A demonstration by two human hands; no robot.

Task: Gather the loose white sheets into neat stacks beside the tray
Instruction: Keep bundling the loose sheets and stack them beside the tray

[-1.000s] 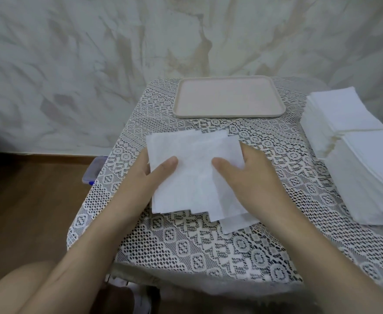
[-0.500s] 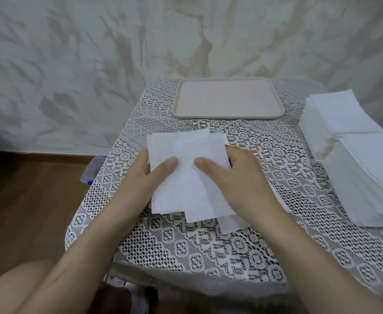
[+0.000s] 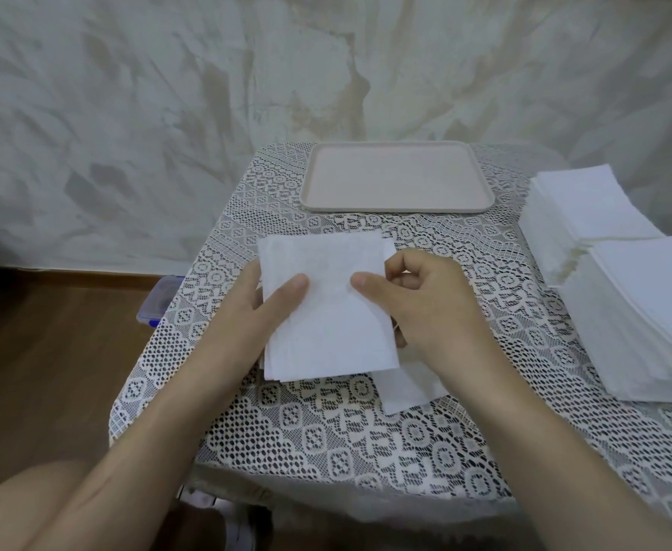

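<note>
In the head view, a small stack of white sheets lies on the lace-covered tabletop, just in front of the beige tray. The left hand grips its left edge with the thumb on top, and the right hand pinches its right edge with curled fingers. One loose sheet pokes out beneath the right wrist, and two tall stacks of sheets stand at the right edge of the tabletop.

Fingers of the left hand are mostly tucked out of sight under the pile of sheets, only the thumb is properly seen. A stray sheet is half buried under the right hand and wrist. The big stacks get chopped off by the right edge, and a plastic box is mostly hidden behind the table.
</note>
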